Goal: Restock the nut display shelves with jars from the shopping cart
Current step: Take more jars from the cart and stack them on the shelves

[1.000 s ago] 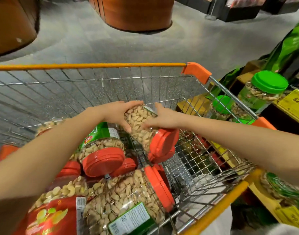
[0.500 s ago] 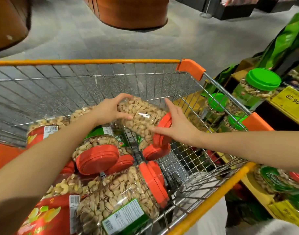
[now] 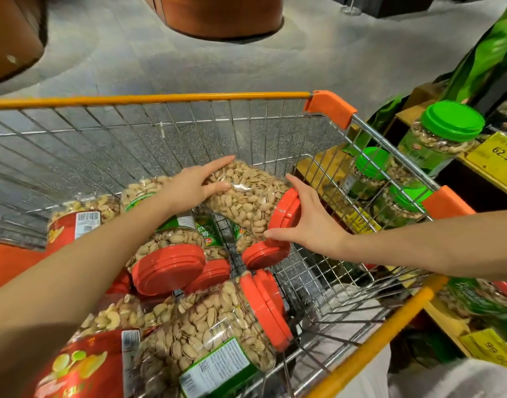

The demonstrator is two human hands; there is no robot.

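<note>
Here's the shopping cart [image 3: 160,97], wire-sided with an orange rim, pulled up hard against the nut display shelves [image 3: 444,314] on the right. Those shelves already carry green-lidded jars [image 3: 450,122] above a yellow price tag [image 3: 502,156]. Inside the cart is a heap of red-lidded jars lying every which way, with a big pistachio one [image 3: 212,326] nearest us and a red-labelled cashew jar [image 3: 82,366] at the bottom left.

And now the one that matters: the pistachio jar [image 3: 246,196] is up! A second ago it sat low and steep among the others with its lid pointing down. Now it lies almost on its side, above the pile, base to the left and red lid [image 3: 285,208] to the right.

The grips have shifted too. The left hand [image 3: 192,188] cups the base end, fingers spread over the far side and thumb pressed on the near face. The right hand [image 3: 309,222], which was on the jar's side, has slid round to the lid. It is opened wide, fingers reaching over the top edge and thumb hooked under the bottom edge, so the jar is clamped end to end between the two hands.

My read is that this jar is free of the stack and ready to swing right, over the cart's side rail, to the shelves. That rail is what to watch, and plenty of jars are left to follow.
</note>
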